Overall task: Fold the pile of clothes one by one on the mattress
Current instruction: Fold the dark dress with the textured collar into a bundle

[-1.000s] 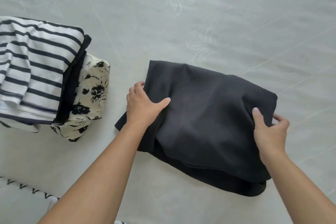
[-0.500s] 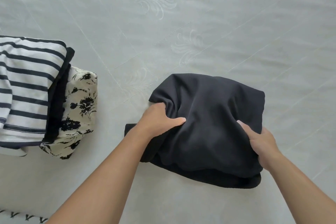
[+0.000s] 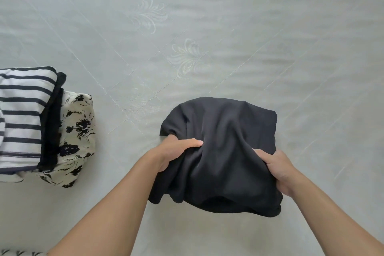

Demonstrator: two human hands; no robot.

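Comparing with a second ago, we find both hands, left hand [image 3: 176,151] and right hand [image 3: 278,168], now clenched on the folded black garment [image 3: 224,151], bunching and lifting it off the mattress [image 3: 270,48], likely for stacking.

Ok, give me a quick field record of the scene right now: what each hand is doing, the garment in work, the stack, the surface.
left hand: left hand grips the left side of the black garment, thumb on top
right hand: right hand grips its right side
garment state: bunched between the hands, not flat
stack: striped garment on top, floral garment beneath, black layer between, at far left
surface: mattress, pale quilted cover
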